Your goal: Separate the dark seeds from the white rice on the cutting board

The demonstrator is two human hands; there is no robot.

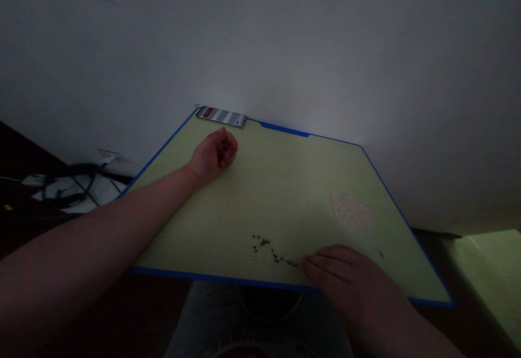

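My left hand (pixel 214 154) rests at the far left of the board, palm turned up and fingers curled in. Shadow fills the palm, so what it holds, if anything, cannot be made out. Low on the table's right half, my right hand (pixel 345 276) has its fingers pressed together and pointing left. From its fingertips a thin, dark, pointed piece (pixel 291 263) sticks out. Just left of that tip, several small dark seed-like grains (pixel 264 242) lie scattered in a loose line. A patch of pale small grains (pixel 352 214) is spread beyond the right hand.
The pale yellow-green folding table (pixel 280 184) has a blue rim and stands against a wall. A phone (pixel 222 116) lies at its far left corner. One thin brown piece (pixel 381 254) sits near the right edge. Black cables (pixel 77 181) are heaped at the left.
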